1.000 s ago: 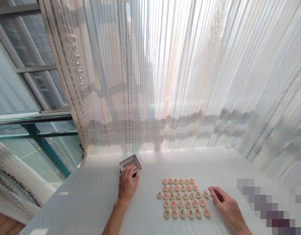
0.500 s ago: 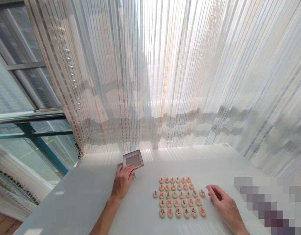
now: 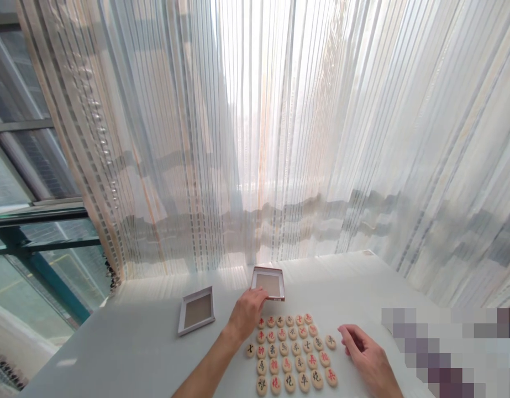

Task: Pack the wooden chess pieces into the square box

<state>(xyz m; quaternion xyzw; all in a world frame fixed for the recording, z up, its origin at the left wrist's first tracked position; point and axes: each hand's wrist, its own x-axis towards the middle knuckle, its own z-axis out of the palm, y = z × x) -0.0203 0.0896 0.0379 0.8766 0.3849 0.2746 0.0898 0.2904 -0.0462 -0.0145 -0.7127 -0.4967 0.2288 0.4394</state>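
Observation:
My left hand (image 3: 251, 309) has its fingers closed on the near-left edge of a shallow box half (image 3: 268, 283) with a brown rim and a grey-brown inside. That box half is just behind the rows of Chinese chess pieces (image 3: 287, 365). The pieces are round, pale wood discs with red or black characters, laid out in rows with one sticking out at each end of the middle row. Loosely curled, thumb against forefinger, my right hand (image 3: 367, 354) rests on the table to the right of the pieces, nothing visible in it.
A second shallow box half (image 3: 197, 310), white-edged, lies open side up farther left on the white table (image 3: 134, 342). Sheer striped curtains (image 3: 255, 138) hang along the table's back edge. A pixelated patch (image 3: 424, 348) covers the right side.
My left hand has moved right with the brown-rimmed box half, leaving the other box half uncovered on the left. My right hand stays beside the pieces. The view has shifted slightly.

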